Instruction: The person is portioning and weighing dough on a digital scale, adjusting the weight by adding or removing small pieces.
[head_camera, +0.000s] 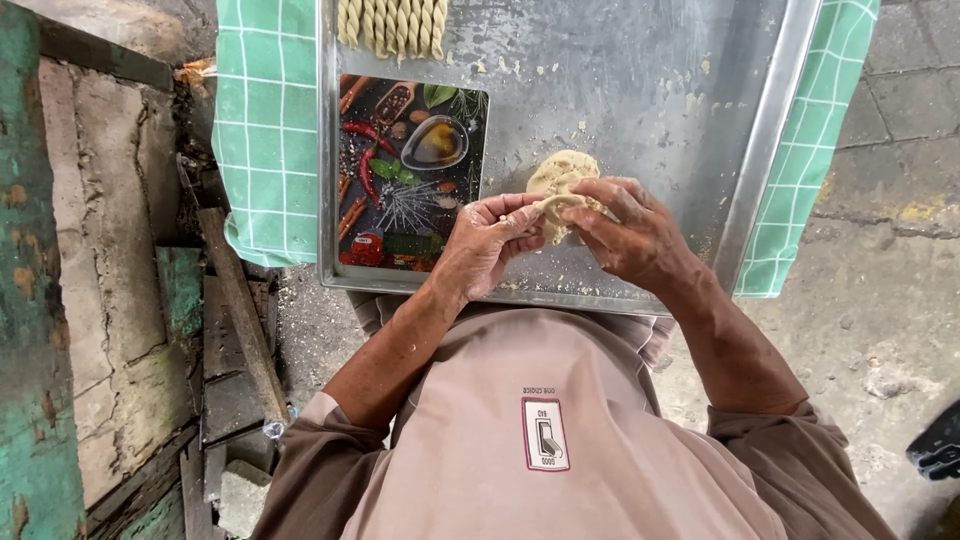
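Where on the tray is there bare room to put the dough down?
The tray is bare right of the twisted sticks, up to its right rim. The near edge is crowded: both hands hold the dough, and the picture board fills the left.

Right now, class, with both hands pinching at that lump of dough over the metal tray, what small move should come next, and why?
Probably pull a small piece free. The left hand and right hand both pinch the edge of the pale dough lump above the metal tray, and a row of twisted dough sticks at the tray's far edge suggests small pieces are shaped one at a time.
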